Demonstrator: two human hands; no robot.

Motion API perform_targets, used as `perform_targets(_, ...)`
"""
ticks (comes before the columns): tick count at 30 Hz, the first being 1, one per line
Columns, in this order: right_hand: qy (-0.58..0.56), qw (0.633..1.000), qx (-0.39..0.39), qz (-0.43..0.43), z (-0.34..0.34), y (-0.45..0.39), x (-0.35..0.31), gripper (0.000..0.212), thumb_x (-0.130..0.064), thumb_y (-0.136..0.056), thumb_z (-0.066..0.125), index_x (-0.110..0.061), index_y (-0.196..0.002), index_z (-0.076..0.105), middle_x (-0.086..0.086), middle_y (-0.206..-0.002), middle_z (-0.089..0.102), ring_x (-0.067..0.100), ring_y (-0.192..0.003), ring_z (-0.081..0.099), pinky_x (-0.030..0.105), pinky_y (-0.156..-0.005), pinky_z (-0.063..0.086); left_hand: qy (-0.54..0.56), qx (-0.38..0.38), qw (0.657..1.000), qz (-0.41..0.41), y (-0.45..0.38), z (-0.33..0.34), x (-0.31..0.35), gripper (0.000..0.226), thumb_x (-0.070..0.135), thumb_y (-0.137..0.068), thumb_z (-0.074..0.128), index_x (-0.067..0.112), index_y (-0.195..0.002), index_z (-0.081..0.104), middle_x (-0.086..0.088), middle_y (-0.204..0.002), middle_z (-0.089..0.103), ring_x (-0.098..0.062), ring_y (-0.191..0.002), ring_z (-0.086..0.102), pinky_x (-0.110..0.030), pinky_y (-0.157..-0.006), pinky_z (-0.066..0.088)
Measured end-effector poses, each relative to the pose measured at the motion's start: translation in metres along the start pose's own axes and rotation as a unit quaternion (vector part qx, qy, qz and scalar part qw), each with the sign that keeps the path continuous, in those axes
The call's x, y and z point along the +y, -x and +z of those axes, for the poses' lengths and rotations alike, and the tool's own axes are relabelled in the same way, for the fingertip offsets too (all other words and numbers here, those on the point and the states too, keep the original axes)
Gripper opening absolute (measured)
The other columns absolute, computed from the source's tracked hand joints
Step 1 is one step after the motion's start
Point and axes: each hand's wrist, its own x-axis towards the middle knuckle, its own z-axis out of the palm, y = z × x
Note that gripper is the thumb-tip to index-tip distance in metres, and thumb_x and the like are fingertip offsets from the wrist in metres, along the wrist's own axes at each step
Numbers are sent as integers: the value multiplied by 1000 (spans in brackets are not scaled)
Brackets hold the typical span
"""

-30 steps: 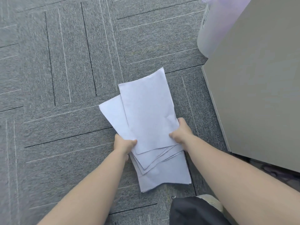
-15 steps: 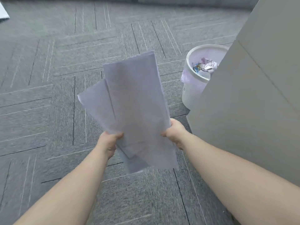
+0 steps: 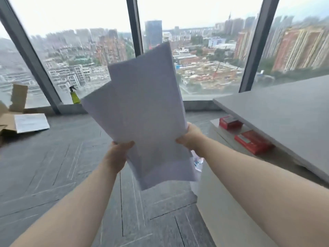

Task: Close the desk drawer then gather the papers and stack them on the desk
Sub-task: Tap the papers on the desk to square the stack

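Both hands grip the papers (image 3: 142, 111) in the air, out in front of the chest. Left hand (image 3: 115, 155) pinches the lower left edge with the thumb on the near face; right hand (image 3: 191, 138) clamps the right edge lower down, thumb also on the near side. The sheets are loosely fanned, not squared: one sheet sits in front, tilted slightly left, and another pokes out behind it to the left, with further corners showing unevenly at the bottom. They stand nearly upright and are held well clear of the floor.

To the right, the grey surface (image 3: 284, 118) runs away toward the window, its top bare where visible. Beneath its edge sits a lower shelf (image 3: 220, 132) with two red boxes (image 3: 252, 141), one behind the other. Just below the right hand, a small bit of white and blue shows past the sheets, too hidden to identify.

Grey carpet tiles (image 3: 53, 175) cover the floor. At far left lie opened cardboard (image 3: 12, 107) and a white sheet (image 3: 31, 122). A green spray bottle (image 3: 74, 95) stands on the window sill.
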Motion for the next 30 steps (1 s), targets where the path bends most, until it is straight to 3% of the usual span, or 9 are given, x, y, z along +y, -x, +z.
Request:
perform_targets(2,-5,999,17,-28,-28,20,-33,29,7,-74,59,-8,-99,58,12,-83,58,20,-64,52,21,-49,40,9,-21,1000,22,10,29,40,47,-10,-65,63,-8,-111,55,-11,-88,70,-26,-78,65,-36,-76,56)
perform_targets(4,-25,997,45,-55,-63,43,-61,38,11,-67,60,7,-105,60,17,-85,59,26,-70,54,32,-59,40,18,-52,997,58,24,62,74,27,-15,-72,59,-2,-96,62,-3,-74,75,-22,-71,68,-29,-67,60)
perform_targets(7,-19,990,100,-96,-123,83,-100,25,15,-74,59,-1,-92,65,8,-72,61,15,-49,57,14,-41,42,36,-115,988,99,47,120,117,32,-20,-77,51,4,-72,72,2,-64,76,-13,-57,71,-24,-58,59)
perform_targets(12,-16,971,190,-146,-229,147,-131,27,13,-77,60,-14,-85,60,6,-80,61,10,-53,56,10,-32,38,48,-205,967,143,89,231,163,24,-12,-69,61,4,-86,66,1,-68,77,-14,-61,72,-28,-64,60)
perform_targets(16,-10,957,248,-153,-298,194,-124,29,11,-77,59,-18,-78,59,3,-78,61,15,-57,53,12,-36,37,50,-238,959,147,126,317,163,28,-17,-80,53,7,-80,66,5,-59,75,-10,-55,71,-27,-62,59)
perform_targets(20,-35,947,281,-151,-345,225,-100,26,5,-75,63,-20,-80,61,6,-83,64,20,-68,57,18,-48,41,65,-269,951,138,148,372,135,26,-14,-73,59,9,-83,67,5,-63,76,-9,-58,72,-24,-64,60)
perform_targets(24,-64,942,299,-137,-366,239,-74,29,-2,-76,72,-20,-97,62,-2,-79,64,15,-63,58,12,-36,38,60,-298,945,125,159,401,108,28,-13,-69,60,9,-84,68,5,-64,76,-9,-60,72,-24,-62,60)
perform_targets(28,-83,941,298,-137,-370,231,-52,41,-4,-72,77,-19,-107,64,-1,-94,70,21,-88,66,29,-78,53,56,-326,937,109,157,411,91,43,-21,-81,47,8,-70,76,2,-64,76,-12,-59,73,-25,-55,58)
perform_targets(30,-95,942,290,-142,-370,226,-48,43,-6,-71,79,-16,-111,66,3,-103,71,23,-93,67,35,-87,53,56,-337,934,109,151,410,87,49,-20,-81,48,14,-65,79,1,-66,77,-13,-61,73,-25,-56,58)
